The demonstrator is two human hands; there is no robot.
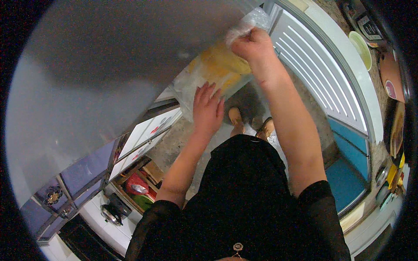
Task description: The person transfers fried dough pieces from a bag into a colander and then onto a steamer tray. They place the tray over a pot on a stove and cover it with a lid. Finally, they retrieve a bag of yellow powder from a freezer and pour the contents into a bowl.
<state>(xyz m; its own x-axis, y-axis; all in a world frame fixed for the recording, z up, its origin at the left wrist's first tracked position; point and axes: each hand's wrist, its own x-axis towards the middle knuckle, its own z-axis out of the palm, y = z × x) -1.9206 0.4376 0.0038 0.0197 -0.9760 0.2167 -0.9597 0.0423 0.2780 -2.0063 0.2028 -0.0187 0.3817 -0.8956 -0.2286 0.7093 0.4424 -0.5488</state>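
Note:
A clear plastic bag with something yellow inside (pixel 217 65) hangs in front of me, below the edge of a large grey panel. My right hand (pixel 254 43) is closed round the bag's gathered upper end. Against the bag's lower part lies my left hand (pixel 208 108), its fingers stretched out and slightly apart. What the yellow contents are, I cannot make out. The panel hides part of the bag's far side.
The grey panel (pixel 87 87) fills the upper left. A slatted white door (pixel 313 69) and blue panels (pixel 348 135) stand at right, beside a counter with a pale green basket (pixel 360 50) and a wooden board (pixel 397 128). A kettle-like metal pot (pixel 111 215) stands lower left.

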